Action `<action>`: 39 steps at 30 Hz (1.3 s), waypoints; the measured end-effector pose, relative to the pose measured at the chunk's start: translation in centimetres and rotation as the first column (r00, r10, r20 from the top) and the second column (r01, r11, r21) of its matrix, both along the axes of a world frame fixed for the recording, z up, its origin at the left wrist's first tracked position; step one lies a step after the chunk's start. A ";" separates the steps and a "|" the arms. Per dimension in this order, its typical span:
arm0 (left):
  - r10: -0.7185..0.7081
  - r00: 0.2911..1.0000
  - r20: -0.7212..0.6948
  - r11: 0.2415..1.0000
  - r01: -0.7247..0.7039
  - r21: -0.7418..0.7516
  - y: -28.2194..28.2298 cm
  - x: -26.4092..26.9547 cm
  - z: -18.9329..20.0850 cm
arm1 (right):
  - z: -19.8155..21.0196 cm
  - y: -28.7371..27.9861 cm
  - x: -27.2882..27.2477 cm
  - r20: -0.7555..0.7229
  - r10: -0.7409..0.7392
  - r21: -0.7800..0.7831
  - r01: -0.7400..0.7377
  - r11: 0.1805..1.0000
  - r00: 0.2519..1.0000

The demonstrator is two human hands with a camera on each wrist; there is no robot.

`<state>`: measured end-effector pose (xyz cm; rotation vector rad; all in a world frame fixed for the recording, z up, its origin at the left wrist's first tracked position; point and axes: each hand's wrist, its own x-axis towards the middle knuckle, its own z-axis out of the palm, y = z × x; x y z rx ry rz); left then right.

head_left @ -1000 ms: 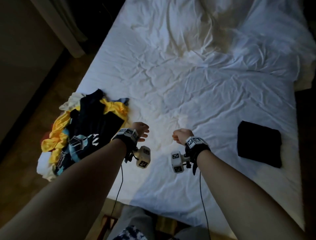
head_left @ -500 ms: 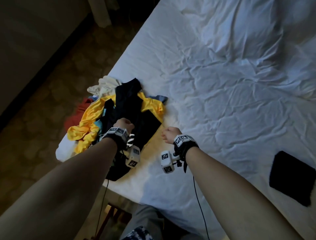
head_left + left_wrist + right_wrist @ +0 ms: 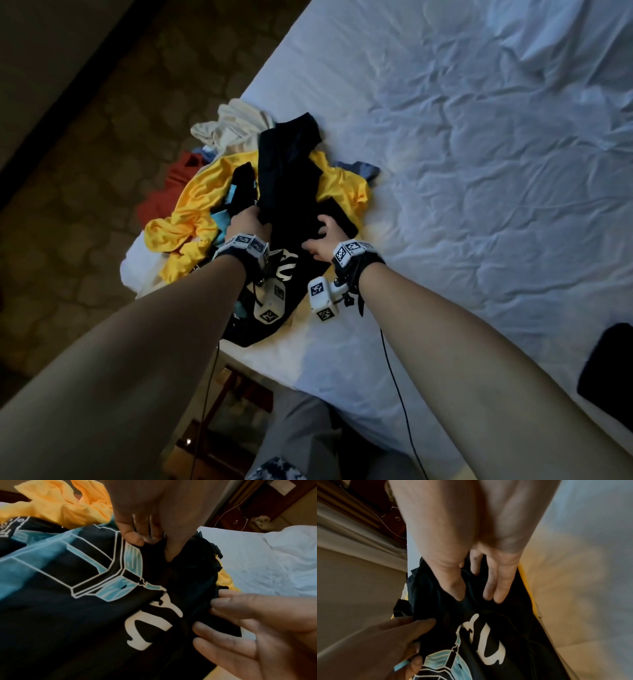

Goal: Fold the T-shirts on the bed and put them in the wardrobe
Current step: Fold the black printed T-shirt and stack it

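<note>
A black T-shirt (image 3: 291, 192) with a white and light-blue print (image 3: 106, 582) lies on top of a pile at the bed's left edge. My left hand (image 3: 245, 221) grips a bunch of its fabric, with the fingers (image 3: 137, 536) curled into the cloth. My right hand (image 3: 322, 236) rests on the same shirt a little to the right, its straight fingers (image 3: 494, 591) and thumb pressing on the cloth. Under the shirt lie a yellow T-shirt (image 3: 205, 192), a cream one (image 3: 233, 126) and a red one (image 3: 164, 198).
The wrinkled white sheet (image 3: 479, 171) covers the bed to the right of the pile. A folded black garment (image 3: 606, 370) lies at the right edge of the view. Dark patterned floor (image 3: 85, 171) runs along the bed's left side.
My view has swung left toward the pile. Both hands moved from the bare sheet onto the black T-shirt. The left hand took hold of it, and the right hand uncurled onto it.
</note>
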<state>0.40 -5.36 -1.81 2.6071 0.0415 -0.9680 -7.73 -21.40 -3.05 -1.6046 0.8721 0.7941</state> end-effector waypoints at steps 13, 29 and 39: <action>-0.030 0.999 -0.035 0.988 0.025 -0.152 -3.0 0.6 6.4 | 5.3 -3.3 0.1 -0.008 0.146 -0.259 -0.143 0.955 0.989; -0.430 0.893 0.129 0.831 0.448 -0.330 -13.2 0.2 26.3 | 25.6 -11.2 -8.6 0.251 -0.005 -0.630 0.167 0.758 0.968; -0.575 0.769 0.277 0.762 0.628 -0.161 -17.8 -4.4 34.7 | 38.1 -16.2 -13.4 0.639 -0.270 -0.386 0.604 0.698 0.720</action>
